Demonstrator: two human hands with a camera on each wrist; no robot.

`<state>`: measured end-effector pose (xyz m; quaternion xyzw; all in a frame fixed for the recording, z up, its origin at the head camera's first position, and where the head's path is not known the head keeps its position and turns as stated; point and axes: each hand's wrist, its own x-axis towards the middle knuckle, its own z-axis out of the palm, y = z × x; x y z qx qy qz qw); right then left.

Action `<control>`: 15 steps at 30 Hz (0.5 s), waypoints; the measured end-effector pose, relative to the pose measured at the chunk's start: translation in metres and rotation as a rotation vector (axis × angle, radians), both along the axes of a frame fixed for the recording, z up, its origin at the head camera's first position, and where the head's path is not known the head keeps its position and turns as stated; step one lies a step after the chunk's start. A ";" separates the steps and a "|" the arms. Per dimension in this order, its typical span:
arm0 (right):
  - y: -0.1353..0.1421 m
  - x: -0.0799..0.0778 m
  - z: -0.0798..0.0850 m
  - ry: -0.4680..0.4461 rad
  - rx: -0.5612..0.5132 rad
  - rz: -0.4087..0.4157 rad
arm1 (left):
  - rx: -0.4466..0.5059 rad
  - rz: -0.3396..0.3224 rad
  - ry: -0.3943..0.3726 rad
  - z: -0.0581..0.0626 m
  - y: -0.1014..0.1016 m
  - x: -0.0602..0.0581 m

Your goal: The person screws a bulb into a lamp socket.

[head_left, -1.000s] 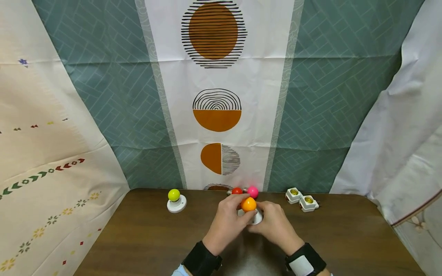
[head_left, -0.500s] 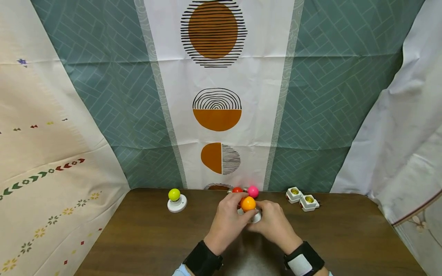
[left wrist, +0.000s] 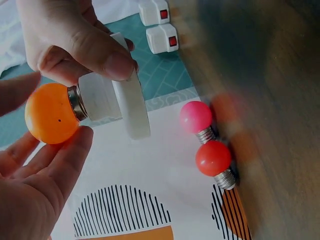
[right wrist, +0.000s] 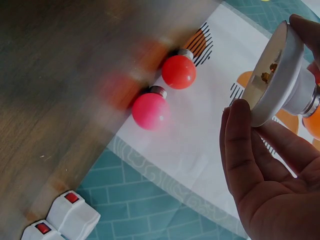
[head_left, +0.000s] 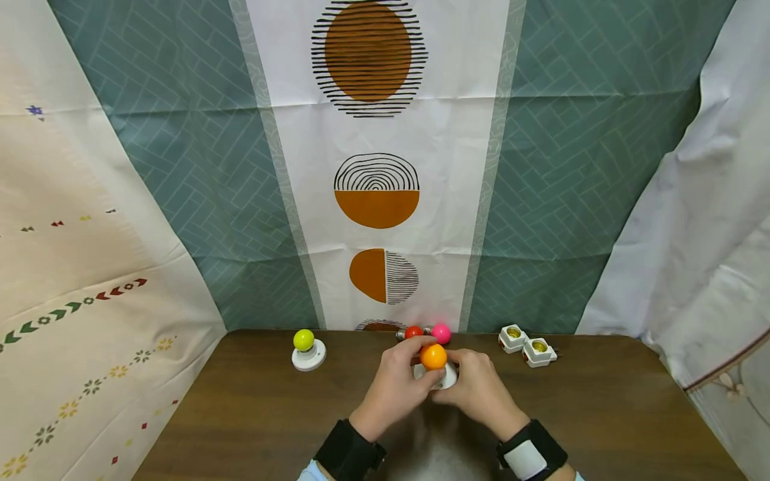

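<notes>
An orange light bulb [head_left: 434,357] is between the thumb and fingers of my left hand [head_left: 397,384]. Its metal base sits in the neck of a round white lamp holder [left wrist: 100,97]. My right hand [head_left: 478,387] grips that holder by its wide flange, thumb on one side and fingertips on the other. In the right wrist view the hollow underside of the holder [right wrist: 260,92] faces the camera, with small brass parts inside. Bulb and holder are held up above the table, lying sideways across the left wrist view. Part of the bulb's far side is hidden by my left fingers.
Behind my hands lie a red bulb [left wrist: 213,158] and a pink bulb [left wrist: 196,117] at the table's back edge. A yellow-green bulb [head_left: 303,339] stands in another white holder [head_left: 309,361] to the left. Two white socket adapters [head_left: 538,353] with red switches sit back right.
</notes>
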<state>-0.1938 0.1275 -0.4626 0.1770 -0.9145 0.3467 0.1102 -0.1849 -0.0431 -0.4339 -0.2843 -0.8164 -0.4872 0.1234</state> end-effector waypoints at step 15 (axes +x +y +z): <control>0.003 0.001 0.002 -0.001 0.018 -0.005 | 0.073 0.088 0.040 -0.002 0.004 -0.002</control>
